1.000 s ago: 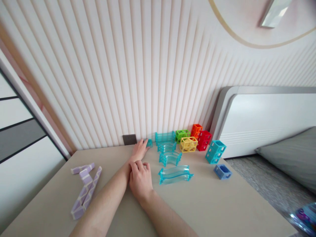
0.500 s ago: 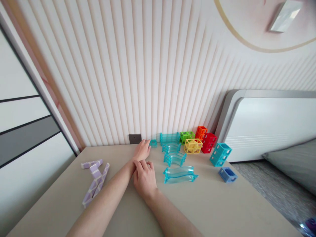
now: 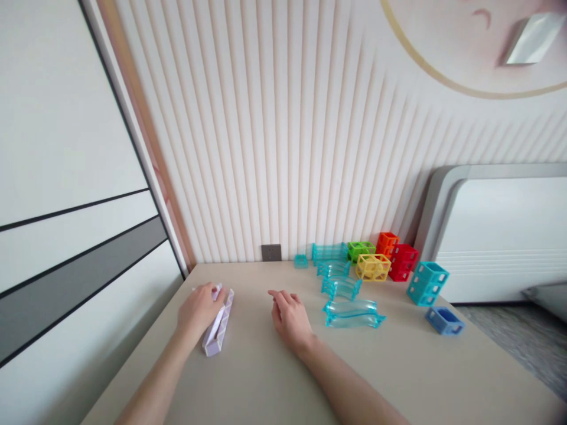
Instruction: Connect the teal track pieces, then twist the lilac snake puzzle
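Note:
At the left of the table, my left hand point(image 3: 199, 308) is closed on the upper part of a lilac and white segmented twist toy point(image 3: 214, 344); its lower part lies bent back on the tabletop. Near the middle, my right hand point(image 3: 291, 316) is open and holds nothing, its fingers loosely bent and one pointing left. To its right lie clear teal tube pieces: a long one point(image 3: 354, 314), a curved one point(image 3: 342, 288) and others behind.
On the beige table point(image 3: 266, 383), a yellow frame block point(image 3: 372, 268), green block point(image 3: 361, 250), red block point(image 3: 403, 262), orange block point(image 3: 387, 243), teal block stack point(image 3: 427, 283) and blue block point(image 3: 445, 320) stand at the right. A ribbed wall point(image 3: 274, 147) rises behind.
My left hand has moved left from the back of the table to the lilac toy and grasped it. My hands are now apart. The view has turned left.

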The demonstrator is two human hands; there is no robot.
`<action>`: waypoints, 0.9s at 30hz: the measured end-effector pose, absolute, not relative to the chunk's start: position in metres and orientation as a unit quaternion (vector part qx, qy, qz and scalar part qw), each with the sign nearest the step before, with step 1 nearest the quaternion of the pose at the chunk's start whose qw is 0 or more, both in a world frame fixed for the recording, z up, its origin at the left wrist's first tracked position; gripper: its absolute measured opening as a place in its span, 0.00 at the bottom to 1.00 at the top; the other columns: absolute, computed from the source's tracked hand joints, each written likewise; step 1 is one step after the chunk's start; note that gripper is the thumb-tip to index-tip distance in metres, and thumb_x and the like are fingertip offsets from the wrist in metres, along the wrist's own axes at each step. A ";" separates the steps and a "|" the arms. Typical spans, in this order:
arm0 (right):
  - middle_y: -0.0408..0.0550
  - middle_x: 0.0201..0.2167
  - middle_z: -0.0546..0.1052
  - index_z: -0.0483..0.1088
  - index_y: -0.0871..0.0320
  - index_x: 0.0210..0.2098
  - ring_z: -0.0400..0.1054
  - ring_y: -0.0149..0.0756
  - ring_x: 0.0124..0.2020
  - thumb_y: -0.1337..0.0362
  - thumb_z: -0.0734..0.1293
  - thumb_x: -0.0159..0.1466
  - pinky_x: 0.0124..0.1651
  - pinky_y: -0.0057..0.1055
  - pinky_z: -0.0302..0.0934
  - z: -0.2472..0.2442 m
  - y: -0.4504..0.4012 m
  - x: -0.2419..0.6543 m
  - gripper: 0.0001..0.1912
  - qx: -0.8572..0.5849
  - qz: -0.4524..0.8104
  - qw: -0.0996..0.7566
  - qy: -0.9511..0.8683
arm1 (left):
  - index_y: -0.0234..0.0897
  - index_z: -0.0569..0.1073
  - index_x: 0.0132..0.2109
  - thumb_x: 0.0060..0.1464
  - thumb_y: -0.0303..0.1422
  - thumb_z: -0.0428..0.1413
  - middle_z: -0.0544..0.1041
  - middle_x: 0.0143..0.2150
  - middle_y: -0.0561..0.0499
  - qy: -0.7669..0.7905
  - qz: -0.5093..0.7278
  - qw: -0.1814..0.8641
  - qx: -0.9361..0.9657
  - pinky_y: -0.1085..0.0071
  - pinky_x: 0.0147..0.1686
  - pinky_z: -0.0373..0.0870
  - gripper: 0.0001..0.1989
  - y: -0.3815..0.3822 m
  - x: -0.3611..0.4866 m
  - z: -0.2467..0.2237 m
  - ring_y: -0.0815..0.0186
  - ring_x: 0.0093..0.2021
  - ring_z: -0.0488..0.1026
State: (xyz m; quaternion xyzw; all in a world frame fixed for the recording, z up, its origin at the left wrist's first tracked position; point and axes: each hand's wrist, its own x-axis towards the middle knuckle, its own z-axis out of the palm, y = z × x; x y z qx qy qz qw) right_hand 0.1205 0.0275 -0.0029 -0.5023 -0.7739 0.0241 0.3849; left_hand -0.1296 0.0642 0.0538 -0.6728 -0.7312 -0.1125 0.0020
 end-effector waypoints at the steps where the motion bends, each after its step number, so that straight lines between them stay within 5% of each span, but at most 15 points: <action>1: 0.47 0.42 0.78 0.69 0.54 0.54 0.72 0.35 0.42 0.74 0.59 0.66 0.50 0.31 0.57 -0.002 0.025 0.119 0.19 -0.502 0.030 0.382 -0.775 | 0.37 0.71 0.42 0.63 0.47 0.43 0.79 0.43 0.40 -0.736 -0.115 -0.002 -0.667 0.61 0.42 0.70 0.20 0.062 -0.135 0.051 0.50 0.46 0.77; 5: 0.46 0.41 0.78 0.71 0.54 0.52 0.72 0.34 0.39 0.75 0.60 0.65 0.48 0.31 0.58 0.000 0.016 0.114 0.19 -0.506 0.033 0.371 -0.778 | 0.37 0.67 0.50 0.63 0.49 0.42 0.76 0.51 0.37 -0.743 -0.130 -0.012 -0.656 0.61 0.43 0.70 0.22 0.059 -0.142 0.039 0.50 0.48 0.77; 11: 0.45 0.39 0.79 0.71 0.53 0.51 0.73 0.33 0.37 0.75 0.60 0.65 0.47 0.30 0.59 0.000 0.013 0.112 0.18 -0.499 0.035 0.346 -0.794 | 0.38 0.60 0.62 0.63 0.49 0.43 0.79 0.46 0.39 -0.714 -0.163 -0.105 -0.672 0.57 0.44 0.70 0.27 0.062 -0.145 0.018 0.47 0.46 0.77; 16: 0.46 0.42 0.79 0.73 0.53 0.49 0.73 0.35 0.44 0.69 0.62 0.68 0.50 0.32 0.60 0.002 0.007 0.107 0.13 -0.496 0.086 0.318 -0.803 | 0.41 0.60 0.63 0.56 0.48 0.54 0.80 0.42 0.45 -0.634 -0.374 -0.212 -0.643 0.62 0.41 0.72 0.31 0.056 -0.121 0.010 0.54 0.40 0.78; 20: 0.48 0.43 0.79 0.74 0.53 0.47 0.73 0.38 0.46 0.60 0.61 0.70 0.51 0.33 0.61 0.012 -0.002 0.100 0.12 -0.478 0.200 0.349 -0.781 | 0.46 0.51 0.68 0.52 0.50 0.59 0.79 0.45 0.46 -0.505 -0.570 -0.400 -0.510 0.67 0.34 0.76 0.42 0.046 -0.078 0.016 0.60 0.36 0.79; 27: 0.45 0.35 0.75 0.72 0.58 0.45 0.70 0.33 0.31 0.46 0.60 0.68 0.33 0.29 0.67 0.013 -0.003 0.096 0.22 -0.362 0.504 0.451 -0.641 | 0.44 0.45 0.70 0.54 0.54 0.57 0.79 0.46 0.44 -0.440 -0.606 -0.463 -0.475 0.69 0.31 0.75 0.46 0.046 -0.029 0.034 0.62 0.35 0.78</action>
